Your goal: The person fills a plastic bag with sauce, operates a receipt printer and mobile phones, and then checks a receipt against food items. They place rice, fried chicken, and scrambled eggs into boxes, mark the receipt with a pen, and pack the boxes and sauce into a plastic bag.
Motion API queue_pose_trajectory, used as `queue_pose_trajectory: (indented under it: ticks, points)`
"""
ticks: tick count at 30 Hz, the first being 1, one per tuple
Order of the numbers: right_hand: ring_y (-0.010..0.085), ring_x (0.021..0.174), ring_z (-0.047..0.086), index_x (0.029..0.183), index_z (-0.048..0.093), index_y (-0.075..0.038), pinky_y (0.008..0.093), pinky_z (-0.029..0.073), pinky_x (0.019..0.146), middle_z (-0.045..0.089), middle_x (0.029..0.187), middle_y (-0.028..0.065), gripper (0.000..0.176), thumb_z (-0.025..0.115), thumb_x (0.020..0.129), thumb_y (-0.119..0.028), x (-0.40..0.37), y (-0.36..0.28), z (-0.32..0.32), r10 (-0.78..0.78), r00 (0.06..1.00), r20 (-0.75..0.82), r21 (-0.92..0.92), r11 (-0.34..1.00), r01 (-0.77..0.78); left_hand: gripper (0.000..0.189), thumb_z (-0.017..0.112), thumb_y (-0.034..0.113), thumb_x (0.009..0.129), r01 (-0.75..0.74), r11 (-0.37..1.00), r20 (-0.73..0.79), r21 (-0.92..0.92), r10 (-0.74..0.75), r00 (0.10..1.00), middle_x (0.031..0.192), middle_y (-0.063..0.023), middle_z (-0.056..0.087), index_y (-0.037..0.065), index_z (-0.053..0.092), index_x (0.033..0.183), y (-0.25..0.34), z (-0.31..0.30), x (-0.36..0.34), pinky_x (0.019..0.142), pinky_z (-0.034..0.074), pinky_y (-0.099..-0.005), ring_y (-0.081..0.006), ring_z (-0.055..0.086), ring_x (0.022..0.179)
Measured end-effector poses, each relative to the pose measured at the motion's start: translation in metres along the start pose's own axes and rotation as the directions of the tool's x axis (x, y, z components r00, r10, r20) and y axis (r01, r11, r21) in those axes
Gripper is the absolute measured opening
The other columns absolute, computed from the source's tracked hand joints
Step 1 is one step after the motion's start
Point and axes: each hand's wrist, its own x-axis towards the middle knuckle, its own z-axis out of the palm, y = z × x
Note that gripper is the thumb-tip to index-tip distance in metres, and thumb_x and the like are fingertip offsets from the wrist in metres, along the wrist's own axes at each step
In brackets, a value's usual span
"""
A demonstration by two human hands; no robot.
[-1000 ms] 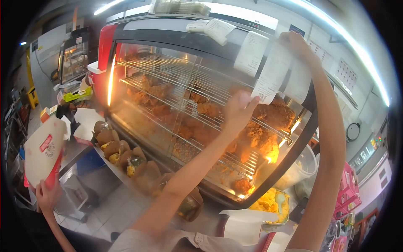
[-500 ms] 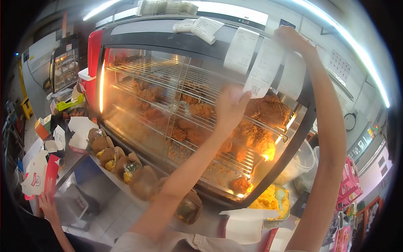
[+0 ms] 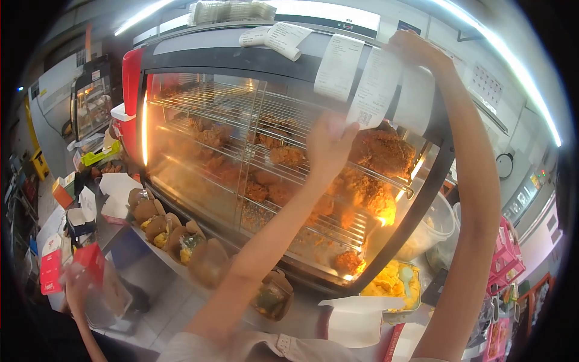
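2 hands on receipt [image 3: 369, 90]: left hand [image 3: 329, 145] grip pinching bottom, right hand [image 3: 416, 48] grip grasping top.

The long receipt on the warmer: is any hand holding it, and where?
The left hand pinches the receipt at its bottom end; the right hand holds its top end.

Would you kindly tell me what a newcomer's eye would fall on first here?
The glowing glass-fronted warming cabinet fills the middle, its wire racks loaded with golden fried chicken pieces. In front of it, both hands are raised to a long white paper receipt hanging from the cabinet's top: the left hand at its lower end, the right hand at its upper end. A row of brown paper cups lines the ledge at lower left.
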Motion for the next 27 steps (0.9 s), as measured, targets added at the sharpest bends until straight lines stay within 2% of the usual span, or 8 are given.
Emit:
queue_pose_trajectory:
  ticks: [5,8,10,12,19,22,24,27]
  points:
    - [0.0303,0.088,0.058,0.094,0.060,-0.002,0.0407,0.044,0.079,0.060,0.097,0.0174,0.037,0.047,0.087,-0.036,-0.005,-0.010,-0.003,0.070,0.997,0.018,0.108,0.992,-0.071,0.018,0.065,0.010,0.077,-0.016,1.000,-0.020,0.006,0.016,1.000,0.076,-0.0014,0.056,0.003,0.052,0.089,-0.008,0.003,0.001,0.057,0.039,-0.0209,-0.0059,0.049,0.066]
    - [0.0323,0.084,0.058,0.092,0.061,-0.001,0.0403,0.044,0.076,0.060,0.094,0.0179,0.034,0.048,0.086,-0.032,-0.003,-0.006,-0.004,-0.047,0.999,0.002,-0.032,0.998,0.047,0.019,0.064,0.009,0.077,-0.048,0.998,-0.058,-0.039,0.045,0.997,0.078,-0.0020,0.058,0.004,0.052,0.090,-0.011,0.002,0.000,0.059,0.040,-0.0209,-0.0060,0.050,0.068]
    - [0.0341,0.081,0.059,0.088,0.062,0.000,0.0392,0.044,0.074,0.061,0.087,0.0194,0.031,0.050,0.085,-0.029,0.002,0.001,0.005,-0.084,0.993,-0.077,0.054,0.995,0.088,0.019,0.064,0.009,0.077,-0.097,0.993,-0.115,-0.060,0.090,0.989,0.078,-0.0024,0.059,0.003,0.052,0.091,-0.008,-0.014,-0.002,0.060,0.041,-0.0208,-0.0062,0.051,0.069]
    - [0.0345,0.079,0.059,0.086,0.062,0.000,0.0390,0.044,0.074,0.061,0.084,0.0198,0.030,0.050,0.085,-0.028,0.003,0.003,0.011,-0.110,0.988,-0.112,0.070,0.991,0.118,0.019,0.064,0.009,0.077,0.019,0.991,0.036,-0.133,-0.014,0.999,0.079,-0.0026,0.059,0.003,0.052,0.091,0.004,-0.023,-0.013,0.063,0.042,-0.0204,-0.0072,0.054,0.073]
    - [0.0337,0.081,0.059,0.088,0.061,-0.001,0.0399,0.044,0.074,0.061,0.085,0.0198,0.025,0.050,0.085,-0.024,0.010,0.003,0.008,-0.014,0.997,-0.076,0.010,1.000,0.015,0.011,0.063,0.006,0.079,0.095,0.969,0.170,-0.228,-0.056,0.984,0.078,-0.0041,0.059,0.001,0.055,0.084,0.043,-0.074,-0.050,0.063,0.044,-0.0209,-0.0086,0.057,0.071]
    - [0.0307,0.086,0.059,0.094,0.061,-0.005,0.0393,0.044,0.077,0.062,0.091,0.0164,0.025,0.052,0.084,-0.026,0.020,0.007,0.011,-0.059,0.998,-0.009,-0.002,0.998,0.059,0.012,0.064,0.007,0.078,0.128,0.961,0.136,-0.244,-0.097,0.986,0.077,-0.0046,0.059,0.001,0.055,0.084,0.049,-0.100,-0.065,0.061,0.045,-0.0206,-0.0092,0.057,0.069]
    - [0.0309,0.085,0.059,0.093,0.061,-0.006,0.0386,0.044,0.078,0.062,0.090,0.0143,0.026,0.054,0.083,-0.029,0.015,-0.001,-0.003,0.021,0.998,0.054,-0.001,1.000,-0.021,0.012,0.064,0.007,0.078,0.124,0.963,0.123,-0.239,-0.096,0.988,0.075,-0.0037,0.058,0.001,0.056,0.084,0.055,-0.116,-0.072,0.059,0.045,-0.0199,-0.0088,0.056,0.066]
    - [0.0299,0.085,0.060,0.089,0.062,-0.004,0.0371,0.045,0.076,0.063,0.087,0.0153,0.023,0.063,0.076,-0.023,0.016,0.002,-0.002,0.069,0.998,0.007,0.054,0.996,-0.069,0.011,0.064,0.007,0.078,0.211,0.940,0.082,-0.269,-0.196,0.977,0.073,-0.0028,0.058,0.002,0.055,0.083,0.060,-0.135,-0.085,0.058,0.044,-0.0200,-0.0083,0.055,0.064]
